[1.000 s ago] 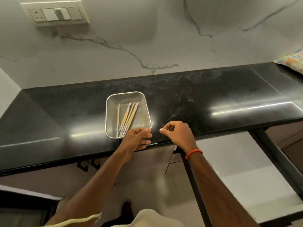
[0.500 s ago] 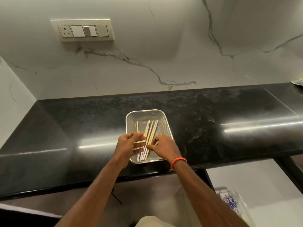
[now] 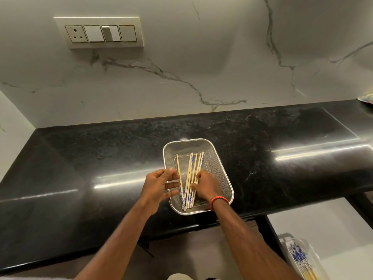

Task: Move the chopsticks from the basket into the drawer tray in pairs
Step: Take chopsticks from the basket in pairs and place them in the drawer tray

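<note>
A metal mesh basket [image 3: 226, 170] sits on the black counter near its front edge. Several wooden chopsticks [image 3: 190, 168] with blue-patterned ends lie lengthwise inside it, one apart at the left. My right hand [image 3: 207, 184] is inside the basket, its thumb and fingertips pinching the right-hand group of chopsticks. My left hand [image 3: 159, 184] hovers over the basket's left rim with straight fingers pointing at the leftmost chopstick, holding nothing. The white drawer tray [image 3: 311, 251] shows at the bottom right, below the counter, with several chopsticks [image 3: 297, 256] in it.
The black stone counter [image 3: 101, 158] runs left and right of the basket. A marble wall with a switch plate [image 3: 101, 33] stands behind. A patterned cloth [image 3: 366, 98] lies at the far right edge.
Both hands came up from the counter's front edge into the basket. The right hand has closed on the right-hand chopsticks; the left hand has drawn back slightly toward the left rim.
</note>
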Motion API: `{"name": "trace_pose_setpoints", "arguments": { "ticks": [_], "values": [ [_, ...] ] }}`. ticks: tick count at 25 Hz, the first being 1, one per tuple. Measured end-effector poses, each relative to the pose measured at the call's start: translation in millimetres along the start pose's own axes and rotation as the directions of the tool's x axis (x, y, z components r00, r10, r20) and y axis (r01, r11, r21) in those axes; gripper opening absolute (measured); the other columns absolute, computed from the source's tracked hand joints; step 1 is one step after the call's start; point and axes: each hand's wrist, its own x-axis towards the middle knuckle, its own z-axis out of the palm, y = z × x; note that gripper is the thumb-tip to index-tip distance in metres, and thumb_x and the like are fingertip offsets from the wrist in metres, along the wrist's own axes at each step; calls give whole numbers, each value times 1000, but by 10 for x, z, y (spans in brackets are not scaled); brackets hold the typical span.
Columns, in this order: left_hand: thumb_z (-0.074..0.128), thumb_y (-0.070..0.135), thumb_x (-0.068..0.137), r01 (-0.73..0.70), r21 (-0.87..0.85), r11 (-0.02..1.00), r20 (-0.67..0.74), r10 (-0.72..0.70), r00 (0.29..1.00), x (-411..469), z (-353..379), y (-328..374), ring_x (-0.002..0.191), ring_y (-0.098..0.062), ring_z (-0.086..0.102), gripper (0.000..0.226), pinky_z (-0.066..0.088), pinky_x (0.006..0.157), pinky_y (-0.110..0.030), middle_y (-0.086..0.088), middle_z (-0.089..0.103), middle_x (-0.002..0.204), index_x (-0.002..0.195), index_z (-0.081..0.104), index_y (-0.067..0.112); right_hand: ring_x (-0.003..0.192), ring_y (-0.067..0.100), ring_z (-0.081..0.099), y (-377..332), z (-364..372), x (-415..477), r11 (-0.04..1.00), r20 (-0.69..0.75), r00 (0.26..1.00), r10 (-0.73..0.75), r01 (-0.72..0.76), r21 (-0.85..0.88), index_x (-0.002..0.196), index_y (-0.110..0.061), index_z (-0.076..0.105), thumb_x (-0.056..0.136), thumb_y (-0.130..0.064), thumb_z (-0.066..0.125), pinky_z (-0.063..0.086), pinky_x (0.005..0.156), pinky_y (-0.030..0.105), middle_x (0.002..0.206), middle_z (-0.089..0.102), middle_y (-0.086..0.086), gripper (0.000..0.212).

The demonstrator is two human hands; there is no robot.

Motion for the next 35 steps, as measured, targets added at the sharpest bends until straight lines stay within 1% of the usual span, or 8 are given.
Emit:
{"name": "trace_pose_setpoints", "arguments": {
  "ticks": [3,9,12,16,22,25,30,35],
  "values": [
    [63,25,99,-5,-20,1000,18,5,1000,62,-7,42,91,-30,74,24,64,72,-41,-12,78,100,107,73,4,88,15,65,0,48,46,999,0,1000,-20,20,37,111,-20,53,83,-20,78,57,82,31,104,67,2,37],
    [64,25,98,9,-12,1000,52,-9,999,180,26,74,90,-28,74,25,63,72,-41,-14,77,104,109,73,5,83,20,72,-5,-63,17,963,-16,996,89,-82,258,112,-21,52,82,-16,79,61,78,38,97,71,4,40],
    [69,25,96,22,-7,1000,86,-21,996,241,96,70,85,-25,75,22,64,67,-40,-15,77,106,107,73,6,68,13,74,-106,-254,-130,846,-28,996,83,-56,531,112,-20,56,83,-16,79,57,59,22,86,74,6,38],
    [70,27,95,78,-39,996,196,-69,978,267,251,57,85,-31,78,22,63,65,-45,-15,79,98,100,76,7,72,15,74,-240,-383,-396,701,30,999,-45,10,713,103,-21,67,80,-17,82,58,62,24,79,76,6,28],
    [67,7,95,51,-9,999,143,-50,988,282,329,12,81,-34,78,9,62,61,-45,-18,79,95,100,73,2,54,8,65,-216,-417,-503,712,66,991,-114,35,701,91,-13,70,79,-26,83,49,51,16,68,72,2,22],
    [69,5,93,65,-41,997,109,-60,992,296,266,49,81,-32,78,13,62,60,-40,-17,80,96,106,71,1,53,6,61,-151,-447,-379,752,55,998,-16,-24,659,90,-14,71,83,-33,78,47,50,17,73,73,3,22],
    [67,7,95,81,-62,995,91,-75,993,277,188,66,80,-33,78,17,62,59,-40,-16,79,98,111,67,2,71,10,69,-68,-363,-105,940,50,994,97,-108,322,92,-23,65,88,-38,72,58,66,25,84,72,-3,18],
    [67,6,95,94,-58,994,78,-89,993,249,112,68,82,-35,78,20,63,60,-44,-16,80,98,114,62,2,82,16,70,-75,-107,50,969,13,994,110,-110,221,118,-22,53,87,-32,73,61,77,35,106,67,0,38]
  ]
}}
